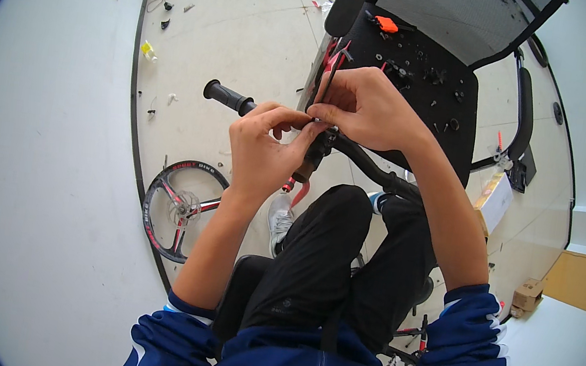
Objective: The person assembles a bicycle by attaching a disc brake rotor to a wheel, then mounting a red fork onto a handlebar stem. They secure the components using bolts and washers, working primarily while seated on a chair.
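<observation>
A black bicycle handlebar (pixel 373 170) runs crosswise above my knees, with a ribbed black grip (pixel 226 96) at its left end. My left hand (pixel 266 145) is closed in a pinch over the bar near its centre. Right against it, the fingertips of my right hand (pixel 370 106) are pinched too, and whatever sits between them is too small or hidden to name. A thin dark rod (pixel 334 70) rises beside the right fingers, in front of a red part. Below the hands, the stem area (pixel 317 155) is partly covered.
A black mesh office chair (pixel 426 138) stands ahead, its seat strewn with small bolts and an orange-handled item (pixel 386 24). A three-spoked wheel (pixel 185 205) lies on the tiled floor at left by the wall. A white box (pixel 494 202) is at right; a cardboard box (pixel 527 295) lies beyond.
</observation>
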`<state>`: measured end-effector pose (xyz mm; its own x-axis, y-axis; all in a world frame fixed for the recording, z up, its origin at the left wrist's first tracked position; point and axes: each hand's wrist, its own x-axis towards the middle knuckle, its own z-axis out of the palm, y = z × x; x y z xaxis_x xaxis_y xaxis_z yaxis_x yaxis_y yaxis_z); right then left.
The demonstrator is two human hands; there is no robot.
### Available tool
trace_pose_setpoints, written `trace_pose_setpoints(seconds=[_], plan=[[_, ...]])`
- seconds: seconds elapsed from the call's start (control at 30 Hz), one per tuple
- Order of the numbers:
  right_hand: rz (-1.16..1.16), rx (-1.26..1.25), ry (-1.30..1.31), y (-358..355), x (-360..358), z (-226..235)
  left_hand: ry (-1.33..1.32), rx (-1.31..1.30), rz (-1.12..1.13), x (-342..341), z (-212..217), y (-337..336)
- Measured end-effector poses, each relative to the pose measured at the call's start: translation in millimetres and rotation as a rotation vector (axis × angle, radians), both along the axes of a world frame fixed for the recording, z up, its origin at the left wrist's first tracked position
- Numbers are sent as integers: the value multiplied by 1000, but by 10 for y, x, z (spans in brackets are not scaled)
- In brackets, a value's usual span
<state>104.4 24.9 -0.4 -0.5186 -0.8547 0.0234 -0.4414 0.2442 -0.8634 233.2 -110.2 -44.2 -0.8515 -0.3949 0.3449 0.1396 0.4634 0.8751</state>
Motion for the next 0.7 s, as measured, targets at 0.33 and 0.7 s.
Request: trace_pose_setpoints(seconds=[0.33, 0.7], plan=[[156, 56, -174, 11, -100, 93, -12, -12, -32, 22, 24, -14], [132, 64, 77, 13, -77, 110, -52, 255, 7, -12, -76, 44]])
